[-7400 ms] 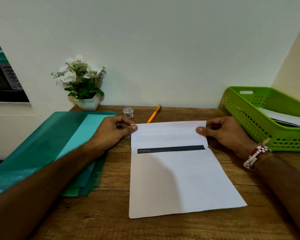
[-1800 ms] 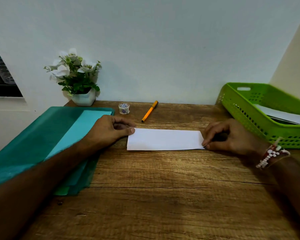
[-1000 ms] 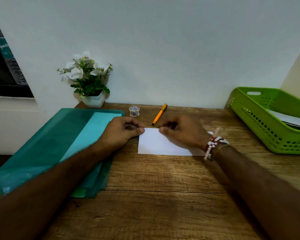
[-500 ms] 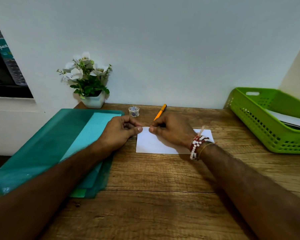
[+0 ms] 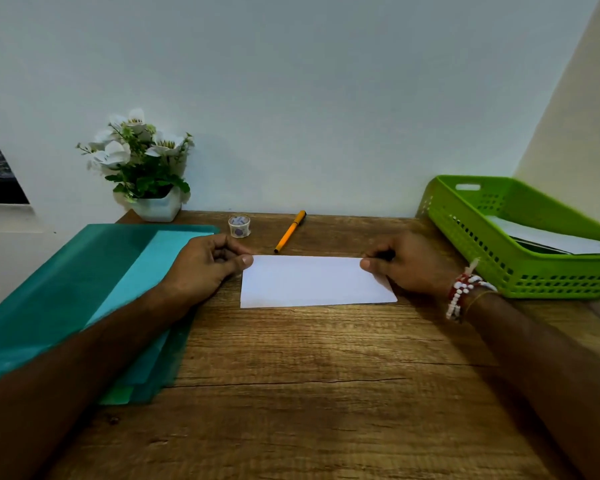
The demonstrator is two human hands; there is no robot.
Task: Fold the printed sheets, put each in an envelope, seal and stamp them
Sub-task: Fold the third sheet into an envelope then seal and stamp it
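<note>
Pen, small roll behind folded sheet

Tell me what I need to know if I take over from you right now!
Left hand: pinches the folded sheet at its far-left corner.
Right hand: pinches its far-right corner.
The sheet lies flat on the desk. The teal stack, probably the envelopes, is on the left. More papers are in the green basket. The small roll and orange pen sit by the wall.
Done: this sheet is folded.
Left: envelope, seal, stamp, then the rest.
</note>
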